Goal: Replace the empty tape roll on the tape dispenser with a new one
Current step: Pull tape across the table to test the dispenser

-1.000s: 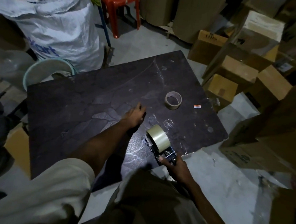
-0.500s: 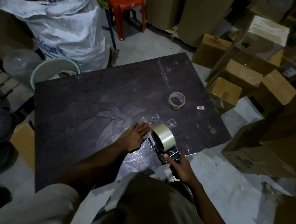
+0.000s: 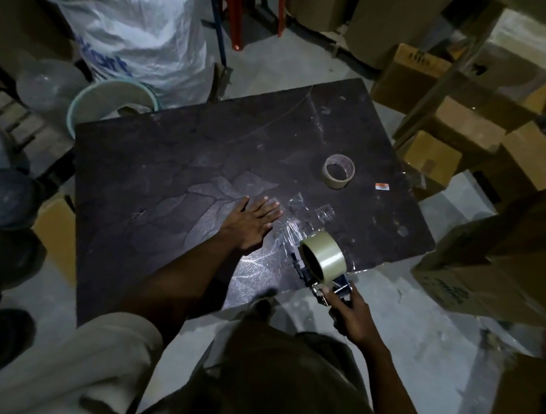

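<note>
1. The bench [image 3: 172, 156] is a dark, scuffed board. Crinkled scraps of clear tape [image 3: 297, 208] are stuck to its near right part.
2. My left hand [image 3: 251, 220] lies flat on the bench with its fingers straight and released, just beside those scraps.
3. My right hand [image 3: 351, 317] is clenched round the handle of the tape dispenser [image 3: 327, 283] at the bench's near edge. The handle pokes out past that edge over the concrete floor [image 3: 431, 360].
4. The new tape roll [image 3: 324, 256] sits on the dispenser, standing on its rim above the bench's near right corner.
5. The empty tape core [image 3: 338, 171] lies flat towards the bench's right side, well apart from both hands. A small orange-and-white sticker [image 3: 382, 186] lies near it, closer to the right edge.
6. Cardboard boxes [image 3: 434, 159] crowd the bench's right edge and far right corner.
7. A white woven sack [image 3: 139, 22] and a pale bucket [image 3: 112, 101] stand off the bench's far left corner, the bucket partly tucked behind the edge.
8. A red plastic stool [image 3: 248, 10] stands beyond the bench's far edge, across a strip of bare floor.
9. Open floor runs along the bench's near edge.
</note>
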The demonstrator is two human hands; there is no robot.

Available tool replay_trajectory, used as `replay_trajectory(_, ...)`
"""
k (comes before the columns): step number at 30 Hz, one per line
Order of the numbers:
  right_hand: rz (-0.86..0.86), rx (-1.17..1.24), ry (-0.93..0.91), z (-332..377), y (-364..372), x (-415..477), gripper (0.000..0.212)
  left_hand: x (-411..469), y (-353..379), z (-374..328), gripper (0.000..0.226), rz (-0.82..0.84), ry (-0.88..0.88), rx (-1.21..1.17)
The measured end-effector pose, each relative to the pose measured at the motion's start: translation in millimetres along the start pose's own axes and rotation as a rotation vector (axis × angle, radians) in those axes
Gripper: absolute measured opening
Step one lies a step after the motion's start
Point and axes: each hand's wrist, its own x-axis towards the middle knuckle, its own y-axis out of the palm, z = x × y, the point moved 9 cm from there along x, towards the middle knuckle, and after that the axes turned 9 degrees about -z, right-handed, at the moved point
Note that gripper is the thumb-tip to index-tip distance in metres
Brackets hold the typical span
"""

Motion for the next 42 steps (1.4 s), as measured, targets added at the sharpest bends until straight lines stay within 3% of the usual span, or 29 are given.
replay_trajectory(3, 0.006, -0.003, 0.009, -5.8, -6.2, -6.4, 0.048, -1.4, -2.9, -7.4, 0.058, -0.012, -0.034, 0.024)
replay_trajectory(7, 0.062, -0.025, 0.014, -2.7, -4.8, -6.1, 0.048, -21.5, 9.5, -67.1, 0.065, -0.032, 0.163, 0.098)
replay_trajectory(12, 0.131, 0.004, -0.008, 0.5, -5.8, -7.1, 0.06, -29.6, 5.4, -85.1, 0.057, -0.006, 0.01, 0.1)
replay_trajectory(22, 0.139, 0.068, 0.007, -54.7, -59.0, -46.3, 0.04, -34.8, 5.0, -100.7, 0.059, 0.134, -0.085, 0.177)
replay_trajectory(33, 0.101, 0.069, -0.013, -56.3, -54.5, -52.3, 0.054, -46.9, 16.3, -109.2, 0.059, 0.174, -0.158, 0.25)
replay_trajectory(37, 0.104, -0.072, 0.121, -107.2, -65.4, -59.1, 0.059, -44.7, 20.8, -104.2, 0.058, 0.184, -0.169, 0.222)
replay_trajectory(42, 0.097, -0.172, 0.365, -238.2, -98.1, -87.9, 0.075, -41.3, 22.2, -103.2, 0.059, 0.183, -0.169, 0.23)
